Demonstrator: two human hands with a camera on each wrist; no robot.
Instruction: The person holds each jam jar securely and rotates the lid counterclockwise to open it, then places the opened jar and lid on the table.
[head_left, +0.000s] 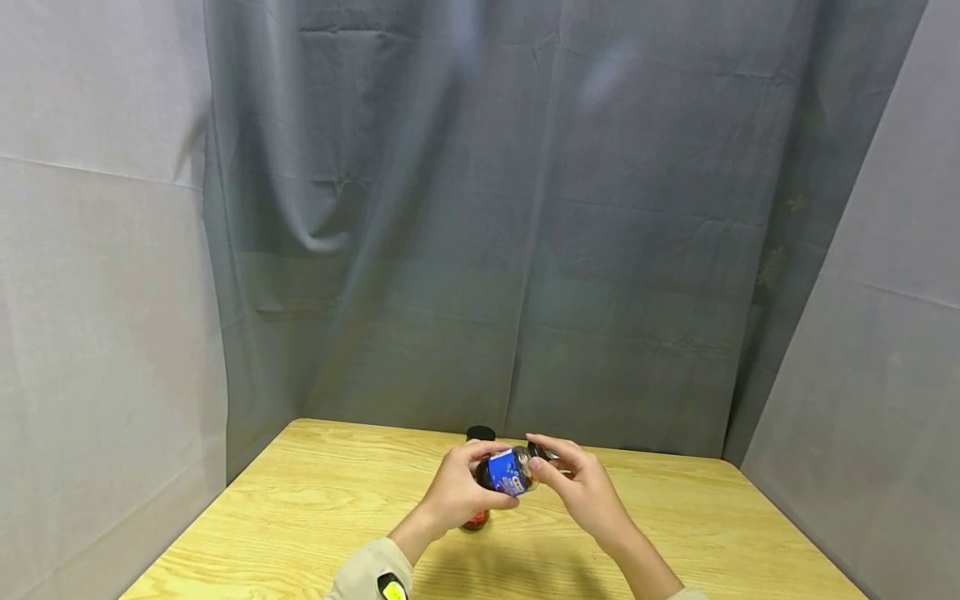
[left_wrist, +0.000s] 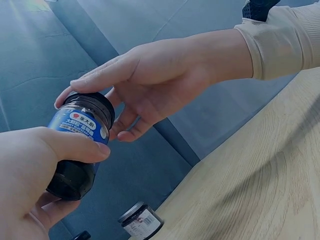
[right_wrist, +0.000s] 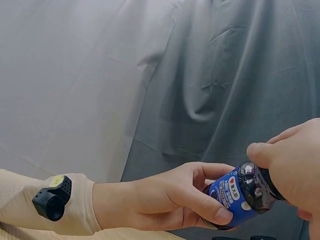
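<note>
A small jar (head_left: 508,473) with a blue label and dark contents is held tipped on its side above the wooden table (head_left: 315,508). My left hand (head_left: 468,479) grips its body, thumb across the label (left_wrist: 80,122). My right hand (head_left: 555,473) comes in from the right, its thumb and fingers curled on the black lid (left_wrist: 92,102). In the right wrist view the left hand (right_wrist: 200,200) wraps the jar (right_wrist: 235,197) from below, and the right hand (right_wrist: 287,160) covers the lid end.
A black-lidded jar (head_left: 480,433) stands on the table behind the hands. Under my left hand sits a reddish jar (head_left: 476,522), partly hidden. A white-labelled jar (left_wrist: 141,220) shows in the left wrist view. Grey cloth walls enclose the table.
</note>
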